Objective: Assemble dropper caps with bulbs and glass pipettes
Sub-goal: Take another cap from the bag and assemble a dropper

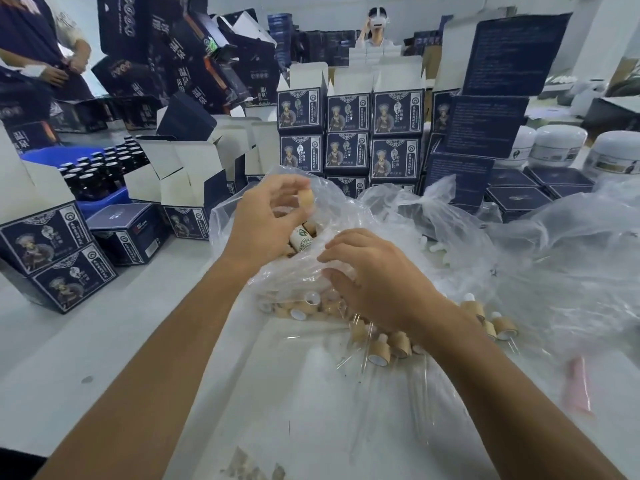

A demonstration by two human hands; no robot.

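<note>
My left hand (268, 216) is raised over a clear plastic bag (332, 209) and pinches a small tan dropper cap (307, 197) at its fingertips. Inside that bag lie more tan caps and a printed one (300, 239). My right hand (375, 278) is lower, fingers curled on the bag's front edge; what it holds I cannot tell. A heap of tan caps (304, 308) lies under the bag's plastic. Assembled caps with white bulbs (379, 353) and glass pipettes (367, 344) lie on the white table (104, 348) near my right wrist.
Dark blue printed boxes (346, 133) are stacked behind the bag and at the left (55, 251). A blue bin of dark bottles (100, 171) stands at the left. White jars (557, 142) stand at the right, beside more crumpled plastic (568, 258). Two people are at the back.
</note>
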